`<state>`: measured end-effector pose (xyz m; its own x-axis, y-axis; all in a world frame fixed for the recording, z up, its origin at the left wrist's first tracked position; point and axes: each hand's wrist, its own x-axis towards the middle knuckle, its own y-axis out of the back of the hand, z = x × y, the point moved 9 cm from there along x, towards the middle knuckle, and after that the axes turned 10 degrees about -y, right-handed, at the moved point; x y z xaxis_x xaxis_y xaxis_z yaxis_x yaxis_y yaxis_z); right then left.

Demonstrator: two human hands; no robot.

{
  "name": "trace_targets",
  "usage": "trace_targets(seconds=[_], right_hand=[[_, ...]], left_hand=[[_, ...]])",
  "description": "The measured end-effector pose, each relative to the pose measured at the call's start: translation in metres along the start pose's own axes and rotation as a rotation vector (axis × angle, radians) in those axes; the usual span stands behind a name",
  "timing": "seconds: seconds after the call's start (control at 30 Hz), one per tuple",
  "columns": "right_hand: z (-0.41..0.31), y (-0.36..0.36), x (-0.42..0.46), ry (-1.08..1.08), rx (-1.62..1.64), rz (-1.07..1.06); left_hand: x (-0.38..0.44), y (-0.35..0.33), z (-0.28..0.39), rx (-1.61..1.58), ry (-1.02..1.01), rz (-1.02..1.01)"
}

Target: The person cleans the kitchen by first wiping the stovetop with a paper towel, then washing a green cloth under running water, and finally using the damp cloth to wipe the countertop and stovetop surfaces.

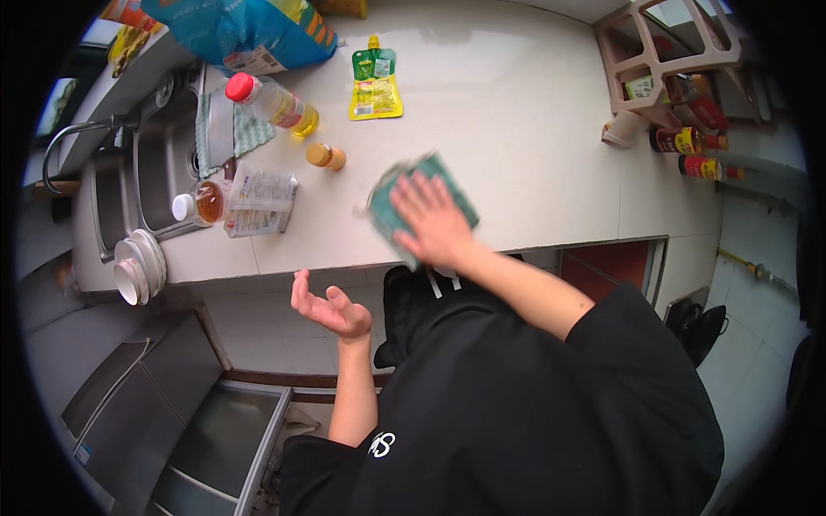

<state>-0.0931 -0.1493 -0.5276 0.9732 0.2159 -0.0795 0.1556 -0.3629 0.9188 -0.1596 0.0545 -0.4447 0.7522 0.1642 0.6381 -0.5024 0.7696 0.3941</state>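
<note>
My right hand (pixel 433 216) lies flat on a folded green cloth (pixel 456 187), pressing it to the white countertop (pixel 516 148) near the front edge. Both the hand and the cloth are slightly blurred. In the air just before the counter's edge, my left hand (pixel 332 309) is empty, its fingers apart and palm partly turned up. Beyond the cloth stand a small jar with an orange-yellow cap (pixel 326 157) and a red-capped bottle of yellow oil (pixel 277 106). Farther back lies a yellow and green spouted pouch (pixel 375 80).
To the left are a clear plastic package (pixel 261 200), a white-capped bottle of amber liquid (pixel 203 203), stacked bowls (pixel 139 267) and a double steel sink (pixel 164 168). A large blue bag (pixel 251 35) stands behind. A rack (pixel 671 51) and sauce bottles (pixel 684 140) occupy the right end.
</note>
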Motion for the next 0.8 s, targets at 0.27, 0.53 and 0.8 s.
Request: trace_targets(seconds=[0.27,0.53,0.8], right_hand=[[0.008,0.0,-0.041,0.186,0.095,-0.047],[0.26,0.061,-0.127,-0.787,-0.355,0.296],[0.007,-0.005,-0.015,-0.067,0.07,0.011]], left_hand=[[0.025,-0.042,0.01,-0.112,-0.01,-0.055],[0.015,-0.05,-0.001,-0.16,0.053,-0.107],[0.022,-0.057,0.002,-0.239,0.085,-0.068]])
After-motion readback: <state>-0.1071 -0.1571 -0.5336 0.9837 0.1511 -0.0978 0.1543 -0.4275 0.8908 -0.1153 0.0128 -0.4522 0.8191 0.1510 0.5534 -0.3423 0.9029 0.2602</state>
